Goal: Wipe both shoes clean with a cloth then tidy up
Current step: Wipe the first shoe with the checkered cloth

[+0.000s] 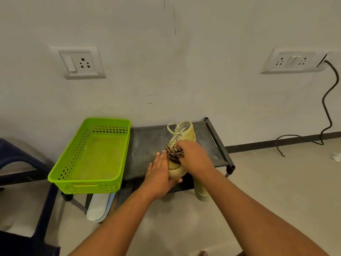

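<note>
A pale yellow laced shoe (pixel 186 133) stands on the top shelf of a low dark rack (pixel 147 145), toe toward me. My right hand (pixel 193 157) grips a brown-and-cream patterned cloth (pixel 174 151) and presses it onto the shoe's front. My left hand (pixel 159 174) lies flat against the left side of the toe with straight fingers, its thumb under the sole. The second yellow shoe (pixel 202 191) sits on the lower shelf, mostly hidden by my right forearm.
A bright green plastic basket (pixel 88 180) with nothing in it rests on the rack's left end. White insoles (pixel 99 207) lean under it. A dark blue chair (pixel 22 163) stands at left. A black cable (pixel 326 111) hangs from a wall socket at right.
</note>
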